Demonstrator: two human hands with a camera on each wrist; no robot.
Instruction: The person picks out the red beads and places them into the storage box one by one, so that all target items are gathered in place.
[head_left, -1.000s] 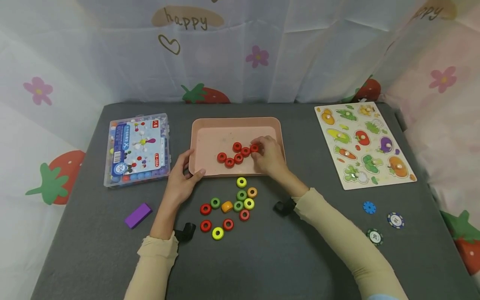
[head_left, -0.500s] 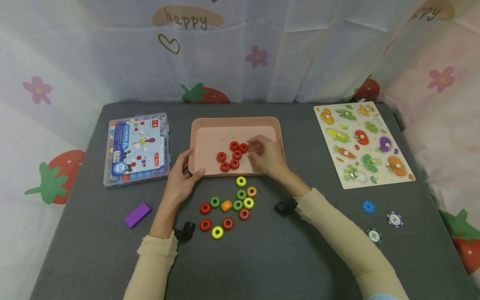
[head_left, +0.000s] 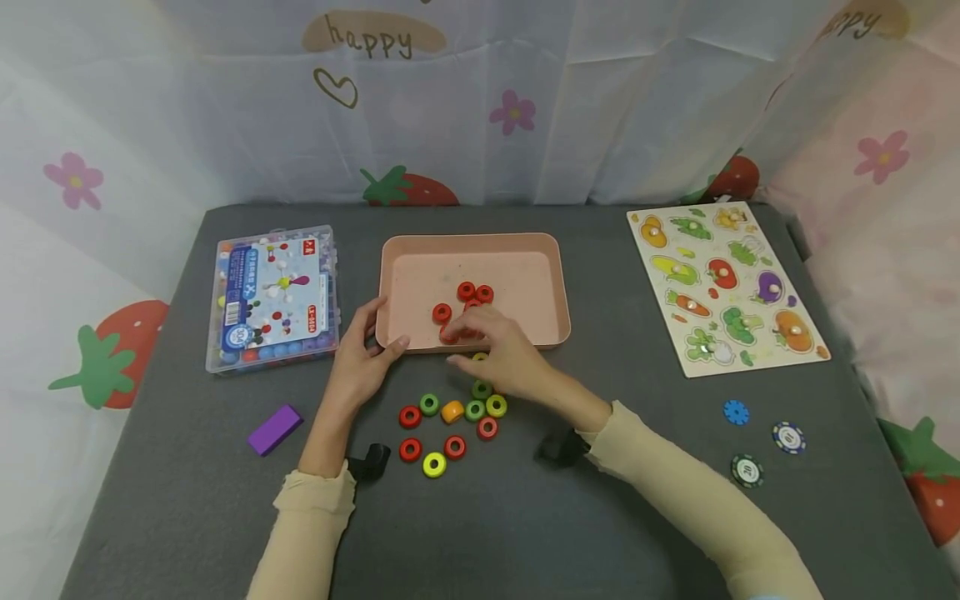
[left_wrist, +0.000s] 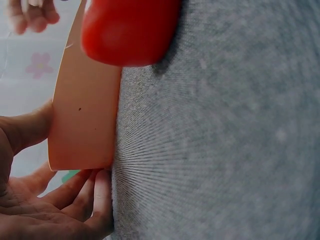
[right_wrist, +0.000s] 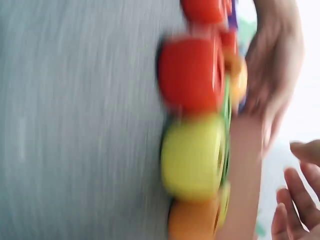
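My left hand [head_left: 358,358] grips the near left corner of a pink tray [head_left: 540,267], thumb at the front rim and fingers along the left side. In the left wrist view those fingers touch the tray's end wall [left_wrist: 85,115]. Several red ring beads [head_left: 435,316] lie inside the tray, some partly covered by my right hand [head_left: 506,354]. That hand hovers over the tray's front edge, fingers loosely bent and apart. Nothing shows between its fingers [right_wrist: 300,200] in the blurred right wrist view. Red, green, orange and yellow ring beads [head_left: 434,473] lie on the table in front of the tray.
A clear case of coloured beads [head_left: 285,287] stands left of the tray. A purple block [head_left: 275,430] lies nearer on the left. To the right are a vegetable puzzle board [head_left: 720,304] and three chips, one of them a blue chip [head_left: 736,412].
My right hand first let go of a red bead in the tray, where the red beads shifted into a tighter group. It then moved left and toward me. My left hand stayed on the tray.
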